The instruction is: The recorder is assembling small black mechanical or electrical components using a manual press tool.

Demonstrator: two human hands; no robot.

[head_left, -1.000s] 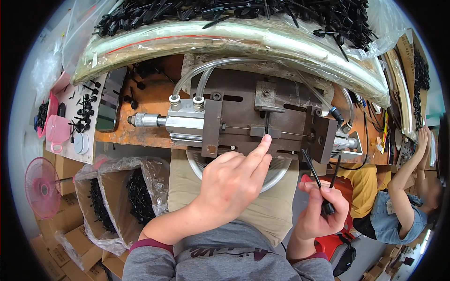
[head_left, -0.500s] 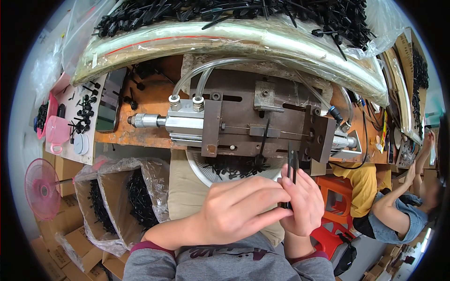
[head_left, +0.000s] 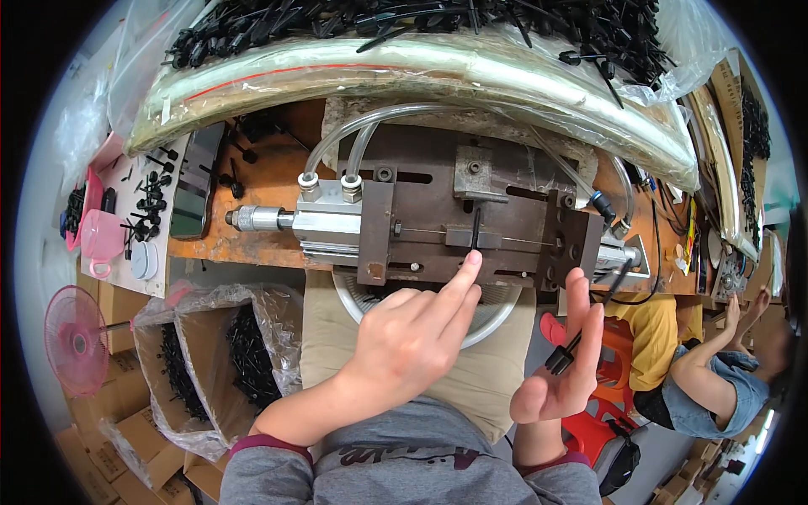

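My left hand (head_left: 412,332) reaches up to the metal fixture (head_left: 505,185), index finger stretched out and the other fingers loosely bent. That fingertip touches the lower end of a thin black plastic piece (head_left: 476,227), which stands across the small metal block (head_left: 459,236) in the fixture. To the right, my right hand (head_left: 560,379) is raised with its fingers straight and thumb apart. Another black stemmed plastic piece (head_left: 559,361) lies slanted across its fingers, seemingly held between them, with its thick end near the palm.
Black pieces are heaped on a plastic-covered ledge (head_left: 404,71) at the back. Below the fixture is a white basket (head_left: 484,328), partly hidden by my left hand. At left are lined boxes (head_left: 210,362) and a pink fan (head_left: 77,341). A co-worker (head_left: 715,362) sits at right.
My hands have come apart. The left moved up to the piece in the fixture; the right shifted right with a black piece. The piece in the fixture now sits farther up.
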